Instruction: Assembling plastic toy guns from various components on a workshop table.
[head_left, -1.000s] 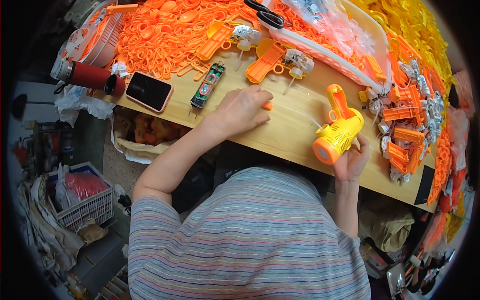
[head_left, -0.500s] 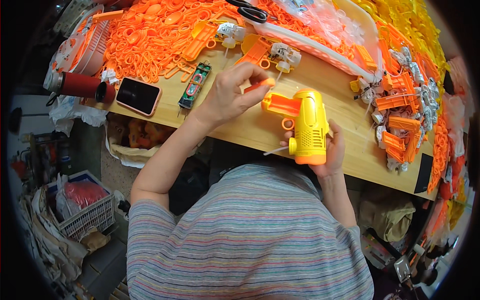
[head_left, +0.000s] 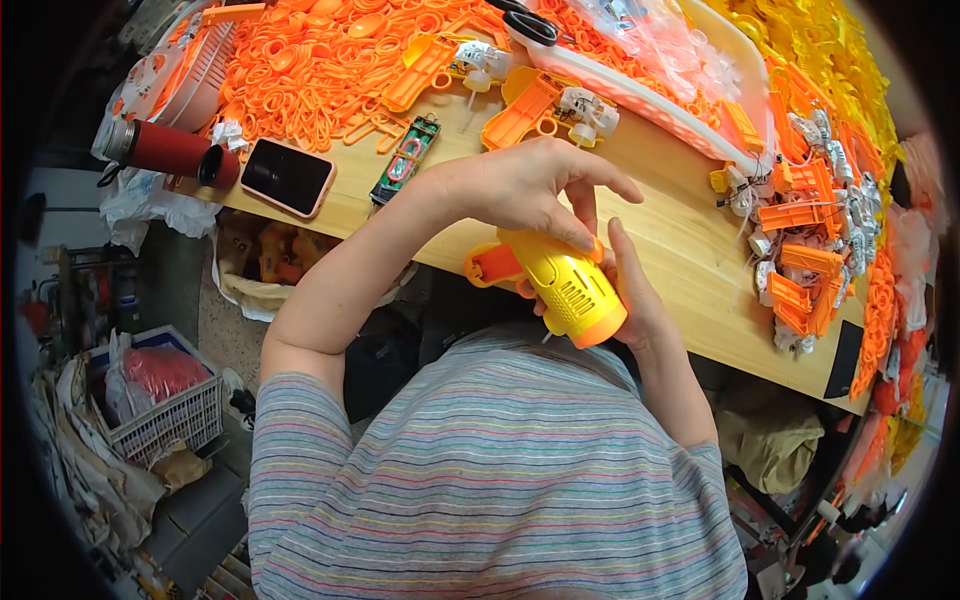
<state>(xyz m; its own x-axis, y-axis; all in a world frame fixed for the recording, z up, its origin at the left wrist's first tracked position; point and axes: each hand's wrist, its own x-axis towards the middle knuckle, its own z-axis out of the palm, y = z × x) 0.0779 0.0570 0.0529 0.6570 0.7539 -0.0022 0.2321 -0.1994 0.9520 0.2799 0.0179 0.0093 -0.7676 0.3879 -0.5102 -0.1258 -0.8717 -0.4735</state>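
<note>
A yellow and orange plastic toy gun [head_left: 570,285] is tilted in front of my body, its orange round end toward me. My right hand [head_left: 637,290] grips it from the right side, fingers partly hidden beneath it. An orange handle-like piece [head_left: 495,264] sticks out to its left. My left hand [head_left: 540,190] reaches over the top of the toy. Its thumb and a bent finger press a small orange part [head_left: 598,250] against the toy's upper right side, while the index finger stretches out to the right.
Orange pieces [head_left: 310,90] are heaped at the back left. A phone [head_left: 288,178], a red thermos [head_left: 165,158] and a green tool [head_left: 405,160] lie on the wooden table [head_left: 700,290]. Scissors [head_left: 530,27] rest by a white basket [head_left: 640,95]. Wired orange-white assemblies [head_left: 810,220] crowd the right.
My left hand has moved right, bringing the small orange part onto the toy gun. The toy has tilted and shifted left, and my right hand has turned with it.
</note>
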